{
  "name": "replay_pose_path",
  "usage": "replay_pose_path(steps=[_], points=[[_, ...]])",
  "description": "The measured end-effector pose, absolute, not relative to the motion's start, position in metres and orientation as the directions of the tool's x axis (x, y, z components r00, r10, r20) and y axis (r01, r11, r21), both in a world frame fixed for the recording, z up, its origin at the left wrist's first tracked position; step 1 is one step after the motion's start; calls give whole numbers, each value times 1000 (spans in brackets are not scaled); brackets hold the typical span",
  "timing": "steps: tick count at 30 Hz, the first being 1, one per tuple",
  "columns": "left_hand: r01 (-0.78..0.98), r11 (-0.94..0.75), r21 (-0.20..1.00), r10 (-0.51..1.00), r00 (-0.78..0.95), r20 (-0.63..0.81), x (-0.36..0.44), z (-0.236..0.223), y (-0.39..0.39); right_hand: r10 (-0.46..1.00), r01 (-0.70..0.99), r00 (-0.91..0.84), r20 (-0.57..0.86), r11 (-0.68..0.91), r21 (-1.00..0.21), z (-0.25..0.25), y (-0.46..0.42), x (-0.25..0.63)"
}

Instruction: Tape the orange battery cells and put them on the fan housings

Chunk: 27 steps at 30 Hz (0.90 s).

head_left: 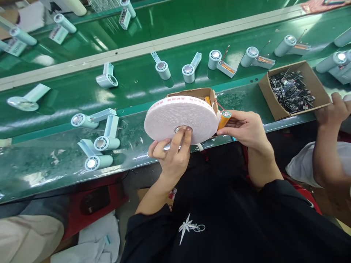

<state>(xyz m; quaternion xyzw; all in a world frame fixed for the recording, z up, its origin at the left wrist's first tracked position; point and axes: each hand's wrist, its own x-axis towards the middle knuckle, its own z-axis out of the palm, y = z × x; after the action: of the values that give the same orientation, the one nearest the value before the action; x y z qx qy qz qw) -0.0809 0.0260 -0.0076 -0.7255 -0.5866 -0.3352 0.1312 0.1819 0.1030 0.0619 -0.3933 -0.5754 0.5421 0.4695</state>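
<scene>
A big roll of white foam tape [161, 120] with red print on its rim is held up in front of me. My left hand [174, 155] grips it, two fingers pushed into the core and the others curled beneath the edge. To its right, my right hand [244, 128] pinches an orange cylindrical battery [224, 119] with a red wire, close against the roll's edge. Behind the roll stands a cardboard box [192, 92], mostly hidden, with more orange batteries [207, 100] showing inside.
Several light-blue fan housings [163, 70] stand along the green bench [131, 98], more at the left [100, 162]. A cardboard box [305, 67] of small circuit boards sits right, a co-worker's hand [333, 107] at its corner. Another person's leg [30, 233] shows lower left.
</scene>
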Motion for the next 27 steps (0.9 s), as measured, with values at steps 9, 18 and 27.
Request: replay_pose_path(steps=[9, 18, 27], points=[[976, -214, 35, 572, 96, 814, -53, -2, 19, 962, -204, 167, 217, 249, -947, 14, 82, 128], [968, -224, 111, 855, 141, 500, -176, -22, -18, 929, -128, 185, 320, 345, -930, 40, 159, 243], [786, -403, 469, 746, -15, 666, -176, 22, 58, 995, -671, -85, -45, -91, -736, -15, 136, 216]])
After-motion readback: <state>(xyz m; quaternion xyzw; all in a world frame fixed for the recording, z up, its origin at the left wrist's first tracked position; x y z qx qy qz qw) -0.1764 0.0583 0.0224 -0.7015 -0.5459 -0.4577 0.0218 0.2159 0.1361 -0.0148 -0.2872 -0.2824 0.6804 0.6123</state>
